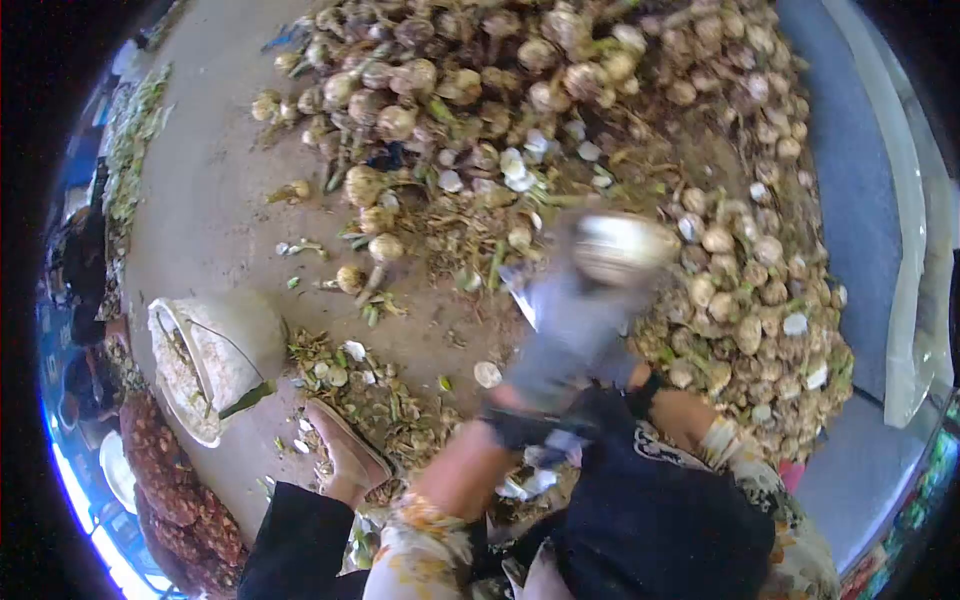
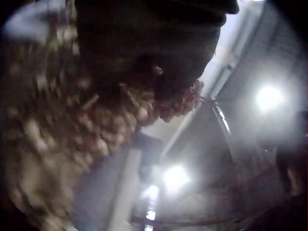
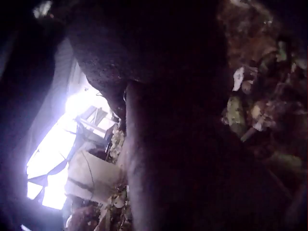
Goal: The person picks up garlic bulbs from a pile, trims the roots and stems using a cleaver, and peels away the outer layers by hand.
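My left hand [image 1: 570,335], in a grey glove and blurred by motion, holds up a large pale garlic bulb [image 1: 628,248]. A dark strap circles that wrist. My right forearm [image 1: 690,415] comes in from the other side, its hand mostly hidden behind the left one; I cannot tell what it holds. Beside the left glove shows a thin, pale, blade-like strip [image 1: 520,298]. In the left wrist view a dark shape [image 2: 149,43] covers the top against a blurred garlic heap [image 2: 96,134]. A dark glove [image 3: 178,144] fills much of the right wrist view.
Ahead lies a big heap of garlic [image 1: 420,80] with stems, and more bulbs [image 1: 740,290] lie to the right. A white bucket [image 1: 245,345] of pale pieces leans at left. Trimmings surround my shoe [image 1: 345,450]. A reddish sack [image 1: 175,480] stands at lower left.
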Demonstrator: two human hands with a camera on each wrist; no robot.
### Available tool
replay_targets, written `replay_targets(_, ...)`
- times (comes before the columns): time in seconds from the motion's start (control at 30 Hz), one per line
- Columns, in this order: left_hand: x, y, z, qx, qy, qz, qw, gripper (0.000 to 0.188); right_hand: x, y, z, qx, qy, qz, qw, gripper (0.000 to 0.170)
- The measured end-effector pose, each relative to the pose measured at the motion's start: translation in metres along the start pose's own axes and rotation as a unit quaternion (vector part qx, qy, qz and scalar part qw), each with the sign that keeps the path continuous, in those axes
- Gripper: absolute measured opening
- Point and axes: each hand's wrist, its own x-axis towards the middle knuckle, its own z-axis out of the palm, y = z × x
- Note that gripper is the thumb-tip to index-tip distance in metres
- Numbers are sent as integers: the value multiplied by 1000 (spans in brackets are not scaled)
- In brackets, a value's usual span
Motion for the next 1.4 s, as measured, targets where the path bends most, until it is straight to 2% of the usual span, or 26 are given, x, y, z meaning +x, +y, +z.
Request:
replay_targets(0.07, 3, 3, 46, 54, -135, 114, 983, 86, 6, 28, -12, 4, 40, -31, 999, 43)
replay_targets(0.13, 9, 23, 36, 60, -207, 95, 972, 99, 10, 60, -44, -1, 103, -30, 994, 43)
replay_targets(0.17, 20, 12, 3, 237, -108, 136, 956, 91, 11, 77, -62, -17, 128, -23, 991, 42)
replay_targets(0.2, 32, -9, -37, 402, -2, 174, 899, 82, 11, 87, -78, -33, 142, -2, 989, 42)
replay_targets(0.23, 36, -13, -82, 456, 138, 144, 867, 65, 10, 98, -90, -46, 149, 20, 988, 42)
replay_targets(0.27, 38, -9, -140, 592, 185, 51, 782, 67, 6, 82, -91, -8, 125, 76, 989, 40)
replay_targets(0.3, 29, -22, -178, 722, 300, -67, 620, 70, 2, 64, -92, 27, 104, 133, 985, 39)
replay_targets(0.33, 21, -37, -215, 758, 281, -96, 581, 69, -4, 47, -88, 61, 77, 192, 976, 37)
replay_targets(0.37, 17, -48, -241, 788, 268, -122, 541, 68, -5, 41, -77, 51, 80, 177, 980, 36)
replay_targets(0.43, 18, -59, -261, 799, 239, 19, 551, 65, -7, 30, -48, 35, 94, 138, 985, 34)
replay_targets(0.47, 13, -63, -264, 801, 217, 85, 552, 63, -7, 17, -35, -35, 116, 40, 992, 32)
replay_targets(0.53, 6, -56, -252, 542, 183, 15, 820, 58, -4, -31, -17, -127, 89, -21, 988, 33)
replay_targets(0.57, 1, -48, -241, 381, 155, -25, 911, 56, -2, -53, -9, -171, 76, -50, 981, 34)
replay_targets(0.6, -7, -31, -214, 287, 126, 13, 950, 50, 4, -67, -2, -240, 62, -88, 965, 36)
replay_targets(0.63, -13, -19, -197, 231, 120, -16, 965, 50, 9, -80, 4, -308, 47, -125, 942, 39)
replay_targets(0.7, -27, -4, -175, 116, 108, -76, 984, 51, 16, -109, 18, -398, 34, -243, 884, 38)
replay_targets(0.73, -33, -1, -171, 119, 79, -76, 987, 53, 17, -116, 22, -439, 27, -301, 846, 38)
replay_targets(0.83, -44, 8, -152, 145, 67, -27, 987, 56, 14, -115, 27, -469, 8, -346, 813, 43)
replay_targets(0.87, -47, 12, -145, 132, 100, -43, 985, 57, 11, -113, 28, -449, -12, -313, 837, 45)
replay_targets(1.07, -58, -6, -143, 102, 106, -100, 984, 54, -3, -109, 27, -476, 8, -304, 825, 43)
replay_targets(1.13, -63, -3, -142, 61, 81, -147, 984, 51, 5, -79, 25, -497, -4, -232, 836, 44)
replay_targets(1.17, -68, -1, -131, 16, 69, -136, 988, 48, 15, -63, 21, -510, -10, -200, 837, 45)
replay_targets(1.27, -83, 6, -100, -26, 59, -117, 991, 53, 30, -25, -15, -486, 41, 61, 871, 44)
replay_targets(1.3, -81, 4, -99, 35, 51, -78, 995, 55, 24, -29, -15, -431, 51, 20, 900, 43)
replay_targets(1.37, -56, -7, -116, 106, 66, -89, 988, 61, -3, -51, -22, -315, 104, -48, 942, 42)
replay_targets(1.4, -45, -8, -119, 237, 81, -26, 968, 58, -2, -47, -24, -342, 86, -41, 935, 38)
